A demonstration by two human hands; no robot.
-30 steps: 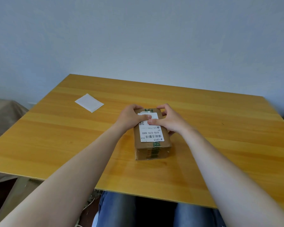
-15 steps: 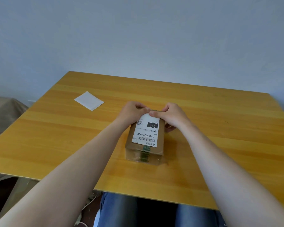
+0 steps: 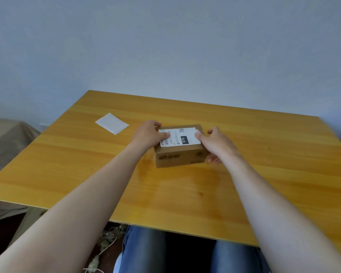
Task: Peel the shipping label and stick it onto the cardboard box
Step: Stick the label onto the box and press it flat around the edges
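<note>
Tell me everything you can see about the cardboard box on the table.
The cardboard box is small, brown and closed, resting flat on the wooden table with a long side facing the person. That side carries faint dark printing. A white shipping label with a black "070" block, a barcode and a small code square covers most of its top. The left hand grips its left end, thumb on the label; the right hand holds the right end, thumb at the label's edge.

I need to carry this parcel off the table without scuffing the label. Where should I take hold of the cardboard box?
Grip the cardboard box by its two short end faces, one from each side. It lies long side toward the viewer, the shipping label covers the top, and the hands already flank those ends.
</note>
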